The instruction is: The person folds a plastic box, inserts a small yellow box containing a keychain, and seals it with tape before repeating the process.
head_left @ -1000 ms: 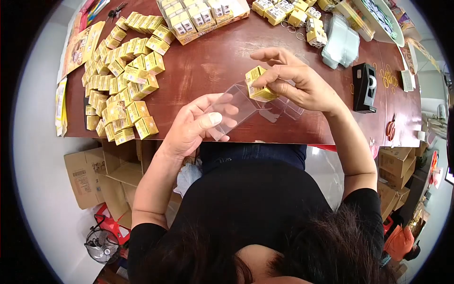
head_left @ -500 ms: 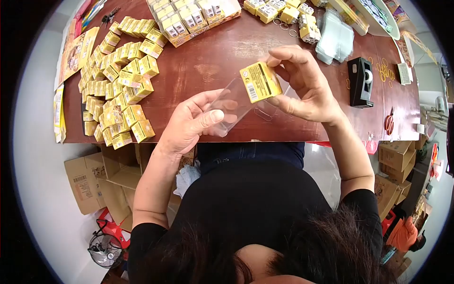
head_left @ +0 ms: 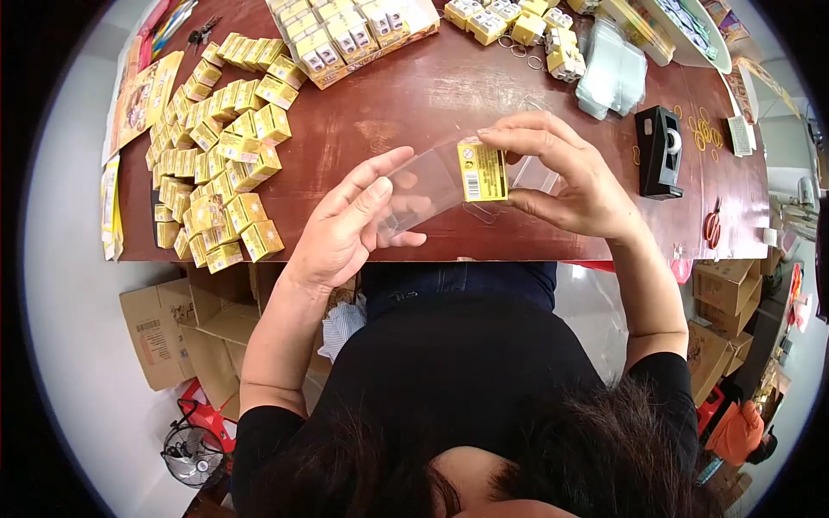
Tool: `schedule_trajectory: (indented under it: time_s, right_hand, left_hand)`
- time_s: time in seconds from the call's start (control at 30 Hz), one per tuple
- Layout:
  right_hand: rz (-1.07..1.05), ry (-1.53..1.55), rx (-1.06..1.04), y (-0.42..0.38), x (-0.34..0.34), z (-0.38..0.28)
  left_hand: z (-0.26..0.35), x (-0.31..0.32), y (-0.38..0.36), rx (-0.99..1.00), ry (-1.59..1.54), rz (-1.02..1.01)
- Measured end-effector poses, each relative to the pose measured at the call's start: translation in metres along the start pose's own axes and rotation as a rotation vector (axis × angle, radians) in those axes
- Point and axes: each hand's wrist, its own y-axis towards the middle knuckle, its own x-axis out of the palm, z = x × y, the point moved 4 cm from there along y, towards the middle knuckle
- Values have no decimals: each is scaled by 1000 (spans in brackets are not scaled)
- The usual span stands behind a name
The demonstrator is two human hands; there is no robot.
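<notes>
Above the front edge of the table, my left hand (head_left: 338, 226) grips a clear plastic box (head_left: 425, 188) by its left end, thumb in front and fingers showing through behind. My right hand (head_left: 577, 183) pinches a small yellow printed box (head_left: 484, 173), fingers over its top edge and thumb underneath. A barcode and small print face up on it. The yellow box sits at the right part of the clear plastic box, overlapping it in this view. Clear flaps stick out to the right, between my right thumb and fingers.
Many small yellow boxes (head_left: 207, 160) stand in rows at left. Behind are a filled display carton (head_left: 354, 39), cube keychains (head_left: 527, 26) and a stack of clear plastic sleeves (head_left: 611, 69). A tape dispenser (head_left: 658, 154), rubber bands (head_left: 705, 131) and red-handled scissors (head_left: 712, 226) lie at right.
The yellow box has turned more upright in view and shifted slightly right and down with my right hand. My left fingers have spread a little along the clear plastic box.
</notes>
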Motion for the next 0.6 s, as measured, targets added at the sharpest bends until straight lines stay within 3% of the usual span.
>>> schedule_trajectory:
  time_s: [0.13,0.3,0.43,0.6]
  right_hand:
    - [61,-5,14,-1,1,0]
    - [-71,65,-26,0,11,5]
    - [-15,134,-4,5,10,8]
    - [-24,93,-23,6,7,10]
  left_hand:
    - [0,-1,-3,66,31,45]
    - [1,4,-2,62,205,-8]
    - [7,3,7,-8,202,9]
    - [11,5,13,66,283,54]
